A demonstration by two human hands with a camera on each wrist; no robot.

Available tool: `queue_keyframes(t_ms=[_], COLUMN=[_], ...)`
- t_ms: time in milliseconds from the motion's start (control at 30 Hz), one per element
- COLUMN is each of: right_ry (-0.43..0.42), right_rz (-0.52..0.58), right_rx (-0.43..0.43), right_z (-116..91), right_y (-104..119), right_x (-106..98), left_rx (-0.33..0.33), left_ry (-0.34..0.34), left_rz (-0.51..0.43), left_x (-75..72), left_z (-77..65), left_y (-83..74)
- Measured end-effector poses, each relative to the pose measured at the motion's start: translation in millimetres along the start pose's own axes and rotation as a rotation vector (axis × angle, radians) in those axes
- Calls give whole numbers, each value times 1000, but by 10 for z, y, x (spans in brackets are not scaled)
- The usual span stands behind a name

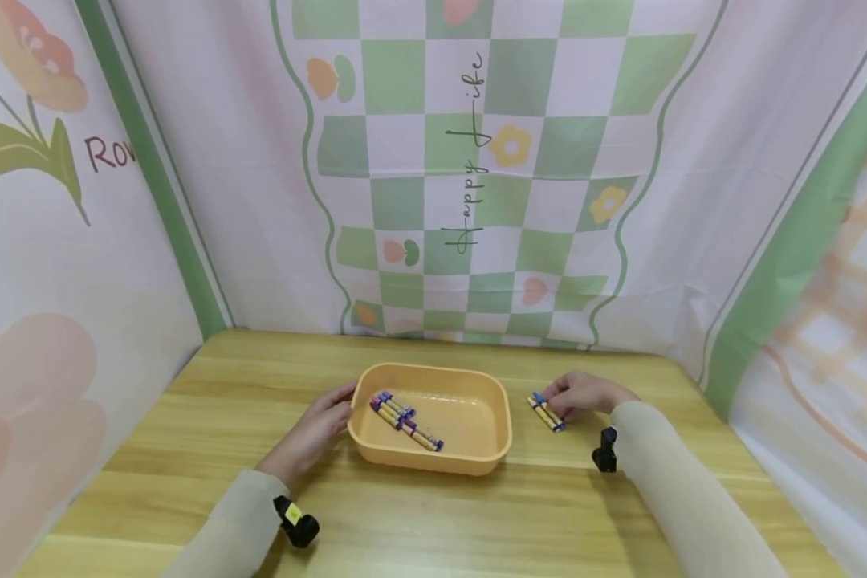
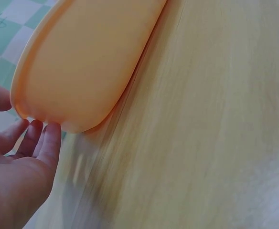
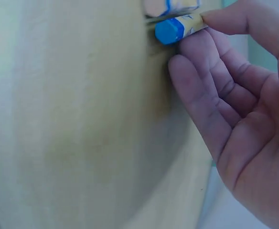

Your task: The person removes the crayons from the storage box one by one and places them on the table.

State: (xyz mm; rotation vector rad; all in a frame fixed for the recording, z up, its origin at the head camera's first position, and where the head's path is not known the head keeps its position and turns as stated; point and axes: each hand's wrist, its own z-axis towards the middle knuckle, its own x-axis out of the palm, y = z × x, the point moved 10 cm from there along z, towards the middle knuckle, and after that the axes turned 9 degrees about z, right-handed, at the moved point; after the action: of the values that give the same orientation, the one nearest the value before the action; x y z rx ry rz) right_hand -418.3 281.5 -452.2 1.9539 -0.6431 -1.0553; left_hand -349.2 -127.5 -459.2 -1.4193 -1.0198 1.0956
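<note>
A shallow orange plastic basket stands on the table, with several paper-wrapped crayons lying in its left half. My left hand holds the basket's left end; in the left wrist view its fingertips bear against the outer wall just under the rim. To the right of the basket, my right hand pinches a blue crayon between thumb and fingers. Right beside that crayon lies a pale-tipped crayon, partly cut off in the right wrist view.
The wood-grain table extends around the basket on all sides. A printed fabric curtain hangs behind its far edge, with further cloth panels to the left and right. A black wrist camera sits on each sleeve.
</note>
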Motion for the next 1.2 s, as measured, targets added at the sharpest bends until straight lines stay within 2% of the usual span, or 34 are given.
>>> queue_keyframes(t_ms=[333, 667, 900, 1067, 1200], right_ry=[0, 12, 13, 66, 81], right_rz=[29, 14, -67, -47, -85], right_rx=[14, 18, -32, -96, -136], right_z=[-7, -11, -31, 0, 38], right_y=[-88, -16, 325, 645, 898], right_x=[30, -5, -54, 19, 96], left_rx=[10, 32, 18, 32, 27], left_ry=[-6, 10, 13, 26, 23], left_rz=[-8, -5, -17, -22, -14], left_x=[-6, 8, 9, 22, 21], left_z=[3, 13, 8, 2, -6], left_y=[23, 3, 17, 5, 7])
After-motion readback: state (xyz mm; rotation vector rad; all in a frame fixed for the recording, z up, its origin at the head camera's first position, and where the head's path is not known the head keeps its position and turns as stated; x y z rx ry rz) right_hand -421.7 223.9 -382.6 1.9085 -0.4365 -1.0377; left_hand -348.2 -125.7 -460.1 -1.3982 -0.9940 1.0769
